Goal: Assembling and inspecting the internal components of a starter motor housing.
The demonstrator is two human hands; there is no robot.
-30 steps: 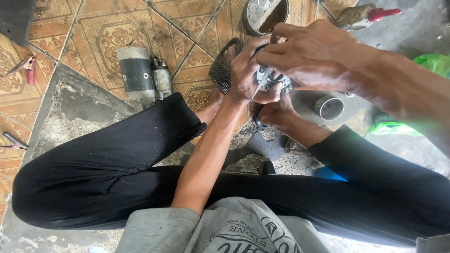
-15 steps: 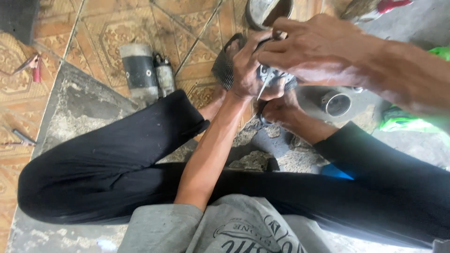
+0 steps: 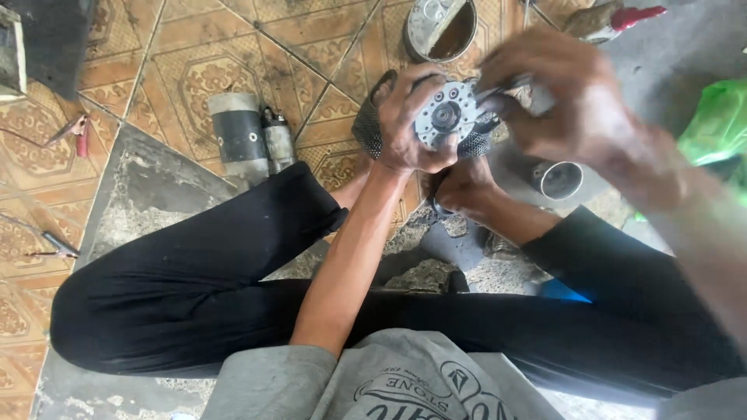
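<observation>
The person sits on the floor with legs crossed, in black pants (image 3: 194, 303) and a grey shirt (image 3: 389, 381).

The left hand (image 3: 405, 117) is wrapped tight around a round silver metal part (image 3: 447, 113) and holds it up above the feet. The part has small holes around a dark middle. The right hand (image 3: 576, 101) is blurry. Its fingers touch the right edge of the same part. I cannot tell if it is pinching the part or just pressing on it.

The floor has brown tiles (image 3: 210, 70) with swirly patterns. They look dirty and scratched. Closer to the person, the floor is rough grey cement (image 3: 148, 194).

A black and silver motor (image 3: 245, 136) lies on the tiles, just beside the left knee. A round metal bowl (image 3: 440, 27) sits on the tiles past the hands. A short metal tube (image 3: 559, 179) lies near the right leg. A green plastic bag (image 3: 716, 124) is at the right side. A tool with a red handle (image 3: 622, 17) is in the top right corner. 2 small tools (image 3: 54, 249) lie at the left edge, well apart from each other.
</observation>
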